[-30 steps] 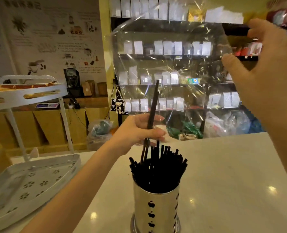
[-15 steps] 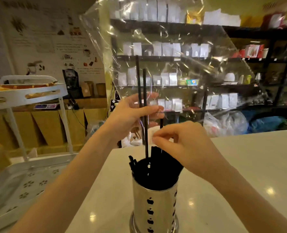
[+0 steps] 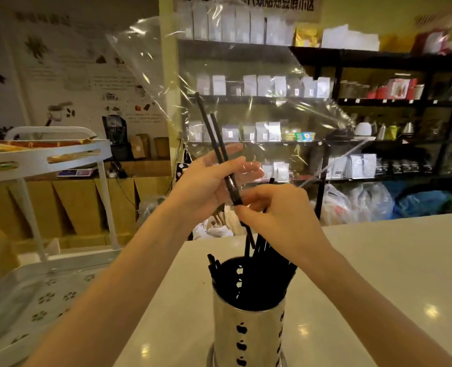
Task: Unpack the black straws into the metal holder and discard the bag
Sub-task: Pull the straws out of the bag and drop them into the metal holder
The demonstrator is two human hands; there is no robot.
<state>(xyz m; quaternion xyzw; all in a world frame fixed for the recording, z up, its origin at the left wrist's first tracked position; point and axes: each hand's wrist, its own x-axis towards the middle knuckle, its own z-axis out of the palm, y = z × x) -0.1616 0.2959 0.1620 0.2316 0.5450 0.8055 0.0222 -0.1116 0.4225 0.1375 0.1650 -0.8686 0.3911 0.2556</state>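
The left hand point(image 3: 206, 186) is raised above the metal holder point(image 3: 248, 319), its fingers curled loosely around two black straws point(image 3: 214, 139) and the lower part of the clear plastic bag point(image 3: 235, 102). The two straws tilt up and to the left inside the bag, which rises crumpled and see-through above both hands. The right hand point(image 3: 280, 215) sits just beside the left one, thumb and forefinger pinched together on the lower end of those straws where they leave the bag's mouth.

Below the hands the holder stands upright on the pale, glossy tabletop point(image 3: 378, 274), a shiny cylinder with small apple-shaped cut-outs. It holds a bundle of straws point(image 3: 269, 260) that lean to the right against its rim, with a few short ends poking up at the left edge. The right hand covers the tops of the leaning bundle.

To the left, beside the tabletop, is a white cart point(image 3: 47, 287) with a perforated lower tray and an upper tray carrying long gold-coloured packets. Behind it stand brown cardboard boxes point(image 3: 87, 205) along a wall with a printed poster point(image 3: 82, 75). Across the back run dark shelves point(image 3: 378, 102) lined with white pouches, red boxes and kettles, seen partly through the bag. Filled plastic sacks point(image 3: 373, 202) lie on the floor beneath the shelves.
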